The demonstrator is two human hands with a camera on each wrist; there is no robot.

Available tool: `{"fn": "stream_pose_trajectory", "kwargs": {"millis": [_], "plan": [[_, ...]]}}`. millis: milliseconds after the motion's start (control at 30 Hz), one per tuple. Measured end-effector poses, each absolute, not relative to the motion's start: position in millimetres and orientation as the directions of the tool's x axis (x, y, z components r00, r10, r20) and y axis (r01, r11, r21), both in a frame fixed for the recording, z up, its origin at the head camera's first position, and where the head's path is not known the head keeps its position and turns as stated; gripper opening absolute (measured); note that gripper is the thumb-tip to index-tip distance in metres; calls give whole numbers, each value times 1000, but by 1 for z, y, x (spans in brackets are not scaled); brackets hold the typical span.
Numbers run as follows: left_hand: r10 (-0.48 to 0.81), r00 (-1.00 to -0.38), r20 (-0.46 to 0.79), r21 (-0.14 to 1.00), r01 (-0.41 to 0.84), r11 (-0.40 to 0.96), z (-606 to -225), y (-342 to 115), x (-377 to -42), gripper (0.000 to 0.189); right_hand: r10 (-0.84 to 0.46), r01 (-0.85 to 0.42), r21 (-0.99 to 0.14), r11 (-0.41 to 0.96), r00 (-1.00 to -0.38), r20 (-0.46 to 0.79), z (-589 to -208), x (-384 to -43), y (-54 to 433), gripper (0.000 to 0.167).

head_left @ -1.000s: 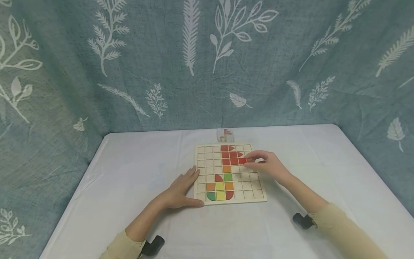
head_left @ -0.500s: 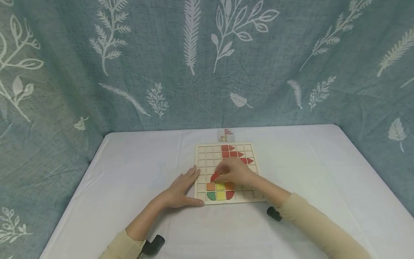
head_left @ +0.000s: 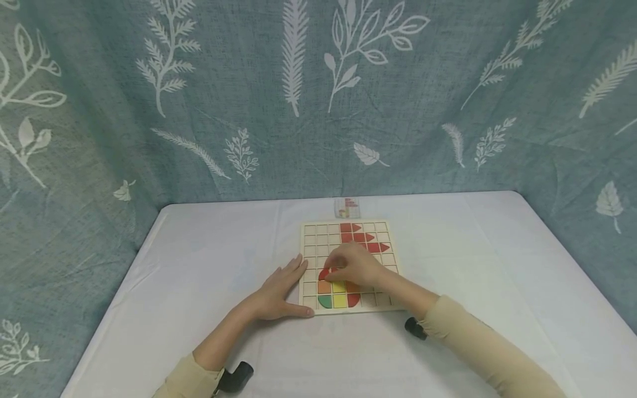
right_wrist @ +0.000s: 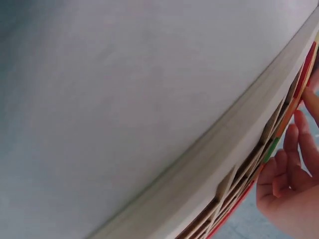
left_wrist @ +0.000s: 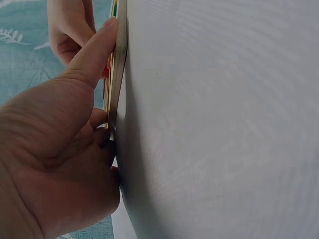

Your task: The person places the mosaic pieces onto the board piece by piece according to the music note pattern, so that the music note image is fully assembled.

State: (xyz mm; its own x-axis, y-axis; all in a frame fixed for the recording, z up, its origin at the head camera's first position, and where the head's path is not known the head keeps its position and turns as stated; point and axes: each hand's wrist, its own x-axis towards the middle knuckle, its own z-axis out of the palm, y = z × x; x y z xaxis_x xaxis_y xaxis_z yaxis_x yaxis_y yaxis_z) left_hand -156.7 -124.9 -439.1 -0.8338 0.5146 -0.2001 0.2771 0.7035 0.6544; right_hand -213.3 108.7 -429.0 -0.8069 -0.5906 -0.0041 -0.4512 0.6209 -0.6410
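A pale wooden grid board lies flat on the table, with coloured tiles in some of its cells. My left hand rests along its left side, fingers straight and thumb on the near left corner. My right hand reaches over the board and pinches a red quarter-round tile at the cell above an orange square tile. Part of another red tile shows beside the fingertips. Yellow and green tiles fill nearby cells. The right hand hides the middle of the board. In the right wrist view, its curled fingers are at the tiles.
A small picture card lies just beyond the board. White cloth covers the table, and a blue-green leaf-patterned curtain hangs behind it. Each wrist carries a black camera mount.
My right hand has left the red triangle at the board's right and come across to the lower left with a red quarter-round tile, then shifted slightly left. My left hand has stayed still.
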Motion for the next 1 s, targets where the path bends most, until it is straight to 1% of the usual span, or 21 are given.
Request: {"fn": "stream_pose_trajectory", "kwargs": {"millis": [400, 467, 633, 700, 867, 1000], "plan": [[518, -833, -196, 651, 285, 704, -439, -126, -155, 107, -598, -456, -637, 622, -801, -10, -428, -209, 111, 15], [520, -832, -193, 654, 286, 701, -439, -126, -155, 107, -581, -436, -647, 625, -814, -12, -428, -209, 113, 13], [518, -834, -189, 655, 286, 700, -441, -126, -156, 108, -495, -369, -676, 638, -869, 8, -423, -207, 124, 8], [515, -836, -188, 653, 285, 702, -442, -126, -156, 108, -487, -366, -678, 637, -873, 14, -422, -206, 127, 8], [512, -836, -196, 657, 276, 702, -442, -126, -157, 108, -511, -374, -665, 646, -859, -13, -424, -202, 130, 9], [505, -837, -209, 652, 266, 710, -442, -126, -159, 108, -491, -360, -663, 656, -871, -14, -422, -203, 134, 13]]}}
